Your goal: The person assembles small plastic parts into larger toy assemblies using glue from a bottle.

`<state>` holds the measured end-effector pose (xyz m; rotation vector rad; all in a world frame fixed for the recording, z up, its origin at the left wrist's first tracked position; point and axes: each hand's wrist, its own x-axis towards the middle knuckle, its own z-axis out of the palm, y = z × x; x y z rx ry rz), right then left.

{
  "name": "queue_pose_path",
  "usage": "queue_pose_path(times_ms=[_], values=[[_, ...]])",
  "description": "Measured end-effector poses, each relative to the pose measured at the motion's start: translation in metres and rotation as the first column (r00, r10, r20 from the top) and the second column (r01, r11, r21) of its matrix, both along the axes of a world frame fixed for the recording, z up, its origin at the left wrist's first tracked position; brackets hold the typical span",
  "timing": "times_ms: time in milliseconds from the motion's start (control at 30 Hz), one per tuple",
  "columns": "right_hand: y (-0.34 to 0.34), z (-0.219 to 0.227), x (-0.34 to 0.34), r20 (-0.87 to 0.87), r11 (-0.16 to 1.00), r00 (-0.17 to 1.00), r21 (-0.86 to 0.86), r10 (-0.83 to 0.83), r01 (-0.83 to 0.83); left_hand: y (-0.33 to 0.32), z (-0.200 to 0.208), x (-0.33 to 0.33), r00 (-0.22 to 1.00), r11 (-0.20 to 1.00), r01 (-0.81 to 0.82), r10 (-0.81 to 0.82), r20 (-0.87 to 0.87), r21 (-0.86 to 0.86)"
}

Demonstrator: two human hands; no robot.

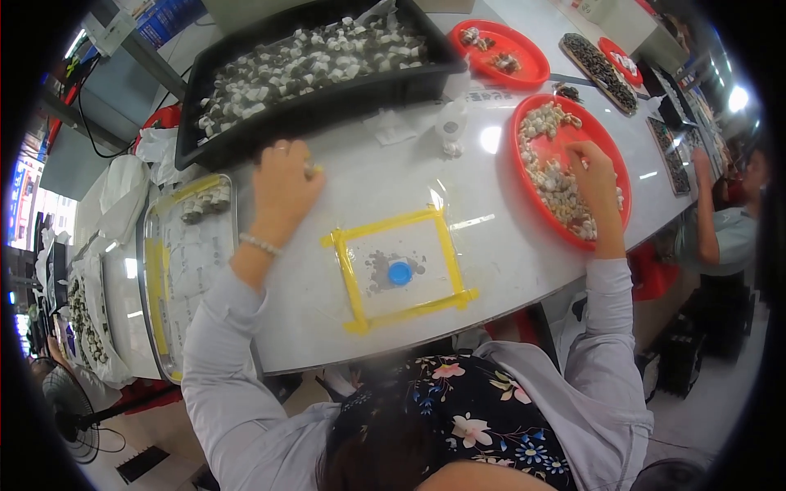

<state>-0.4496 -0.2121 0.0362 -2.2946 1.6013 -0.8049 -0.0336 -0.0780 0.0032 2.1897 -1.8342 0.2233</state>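
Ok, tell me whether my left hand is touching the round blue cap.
Apart. The head view shows white tabletop and yellow tape lying between the left hand and the round blue cap.

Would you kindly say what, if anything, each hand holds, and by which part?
The left hand seems to pinch a small, mostly hidden piece; which part is unclear. For the right hand, I cannot tell.

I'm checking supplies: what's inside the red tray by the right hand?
Whitish pieces lie in the red tray, its bottom partly bare; the right hand hides anything beneath it.
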Motion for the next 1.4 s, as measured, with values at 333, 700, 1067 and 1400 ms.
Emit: queue_pose_path(times_ms=[333,700,1067,1400], values=[[0.018,0.016,0.069,0.255,0.950,0.931,0.104,0.260,-0.294,0.009,-0.006,0.022,0.999,0.998,-0.051,0.051,-0.019,-0.037],[-0.006,-0.051,0.165,0.514,0.922,0.853,0.283,0.088,-0.265,0.034,-0.009,0.004,0.971,0.979,0.197,-0.202,-0.129,-0.054],[0.055,-0.024,0.129,0.705,0.685,0.655,0.336,0.273,-0.647,0.128,0.041,-0.024,0.980,0.992,0.130,-0.129,-0.149,-0.002],[0.112,0.000,0.110,0.076,0.594,0.702,0.474,0.708,-0.650,0.180,-0.006,-0.069,0.544,0.851,-0.266,-0.255,-0.799,-0.452]])
